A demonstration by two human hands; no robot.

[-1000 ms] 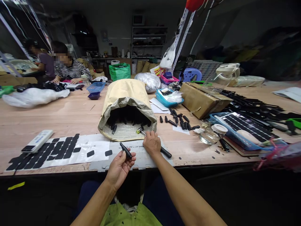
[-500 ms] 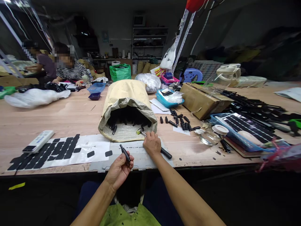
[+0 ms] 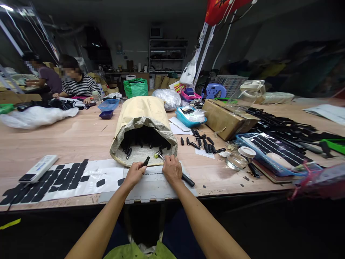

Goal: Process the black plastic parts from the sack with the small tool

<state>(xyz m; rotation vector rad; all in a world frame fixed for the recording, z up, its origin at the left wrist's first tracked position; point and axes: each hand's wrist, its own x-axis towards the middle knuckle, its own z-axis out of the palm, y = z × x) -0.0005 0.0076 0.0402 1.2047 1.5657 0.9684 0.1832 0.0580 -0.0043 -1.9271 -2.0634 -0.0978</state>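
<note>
My left hand (image 3: 135,173) pinches a small black tapered part (image 3: 146,161) just in front of the sack's mouth. My right hand (image 3: 172,169) is closed around a hammer (image 3: 188,180) with a black grip, a metal shaft and a small yellowish head. The hammer's head lies at the lip of a cream sack (image 3: 143,108), which rests on its side with its mouth facing me. Many black parts (image 3: 128,154) lie inside the sack, mostly in shadow. Under both hands is a pale grey board (image 3: 151,187) at the table's front edge.
Loose black parts (image 3: 205,142) lie right of the sack. On the left are a white box-like device (image 3: 39,168) and a sheet with black stickers (image 3: 72,174). A cardboard box (image 3: 226,118), clear jar (image 3: 238,160) and blue tray (image 3: 280,151) stand right. Two people sit at the far left.
My left hand has moved forward with the black part, up close to the sack's mouth. My right hand keeps its hold on the hammer. The whole view has shifted slightly.
</note>
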